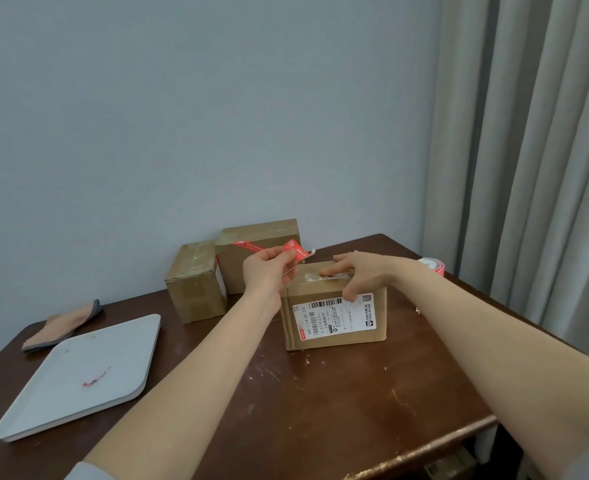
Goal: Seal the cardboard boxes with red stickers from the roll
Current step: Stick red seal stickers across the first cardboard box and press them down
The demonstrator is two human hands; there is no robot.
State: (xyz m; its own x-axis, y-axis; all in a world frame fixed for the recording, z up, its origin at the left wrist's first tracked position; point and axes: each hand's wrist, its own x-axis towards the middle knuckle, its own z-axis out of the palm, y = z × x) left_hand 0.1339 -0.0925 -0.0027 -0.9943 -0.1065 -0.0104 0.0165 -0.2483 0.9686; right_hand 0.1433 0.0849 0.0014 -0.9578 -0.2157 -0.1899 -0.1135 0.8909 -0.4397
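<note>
At frame centre the labelled cardboard box (334, 318) is gripped at its top edge by my right hand (359, 276); my left hand (269, 271) pinches a red sticker (295, 253) above. Next, I reckon: press it across the seam (311, 278).

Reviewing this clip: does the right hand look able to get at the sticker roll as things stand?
Probably yes. The right hand holds the labelled box, but the sticker roll sits just behind its wrist on the table with nothing visible between; letting go should suffice.
</note>
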